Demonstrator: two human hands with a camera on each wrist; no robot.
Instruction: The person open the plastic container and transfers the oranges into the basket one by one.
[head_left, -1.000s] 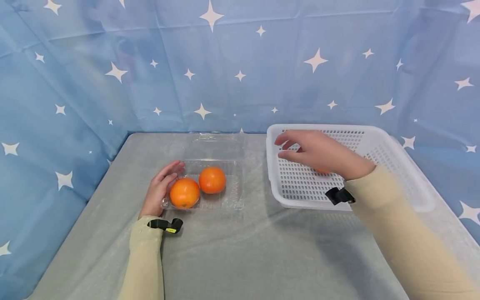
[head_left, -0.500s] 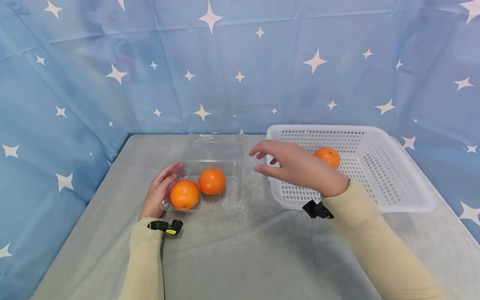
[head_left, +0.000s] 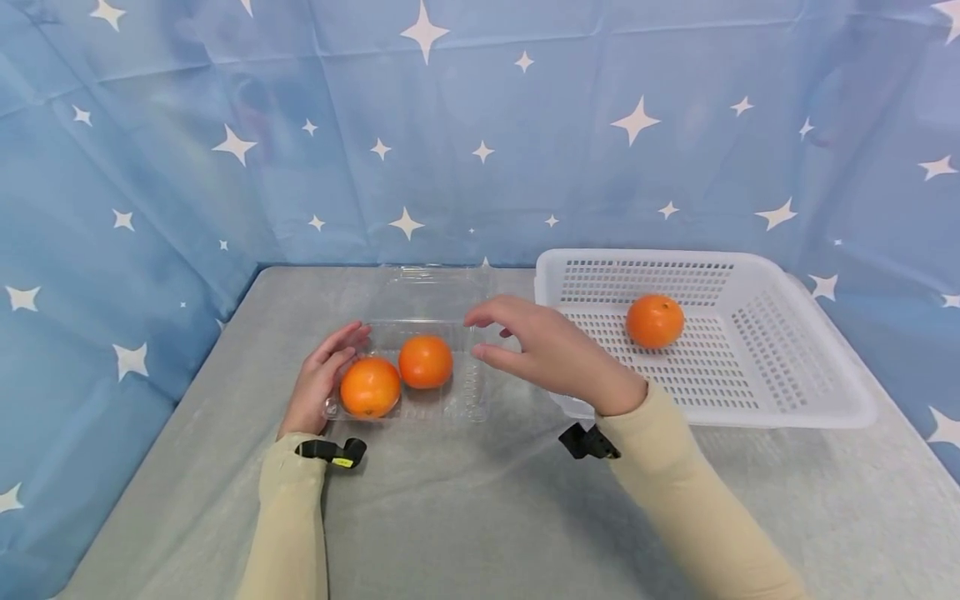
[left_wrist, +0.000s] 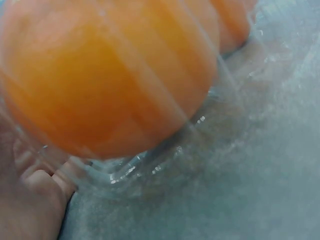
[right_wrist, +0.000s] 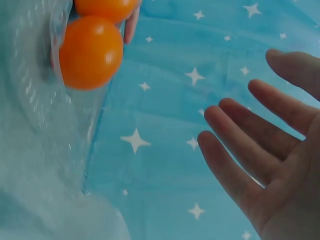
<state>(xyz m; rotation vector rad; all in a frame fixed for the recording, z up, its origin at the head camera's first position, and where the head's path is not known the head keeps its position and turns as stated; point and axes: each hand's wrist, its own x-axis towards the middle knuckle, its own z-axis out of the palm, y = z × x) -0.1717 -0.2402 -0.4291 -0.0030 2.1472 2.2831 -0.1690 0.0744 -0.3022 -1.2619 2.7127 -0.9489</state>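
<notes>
A clear plastic clamshell box (head_left: pixel 468 396) lies on the table with its lid (head_left: pixel 438 293) folded back. Two oranges sit in its tray, one at the front left (head_left: pixel 371 388) and the other orange (head_left: pixel 425 362) right beside it. My left hand (head_left: pixel 315 387) rests against the box's left side, fingers relaxed along the wall; the left wrist view shows the nearer orange (left_wrist: pixel 110 75) through the plastic. My right hand (head_left: pixel 558 354) hangs above the box's right edge, thumb and fingers spread and holding nothing. The right wrist view shows those fingers (right_wrist: pixel 240 150) apart.
On the right stands a white perforated basket (head_left: pixel 810 408) with a single orange (head_left: pixel 655 322) in it. Behind the grey-covered table (head_left: pixel 450 517) hangs a blue curtain (head_left: pixel 525 108) with white stars.
My right hand has moved left from over the basket to the box's right edge, uncovering the orange in the basket. The left hand and the box have stayed in place.
</notes>
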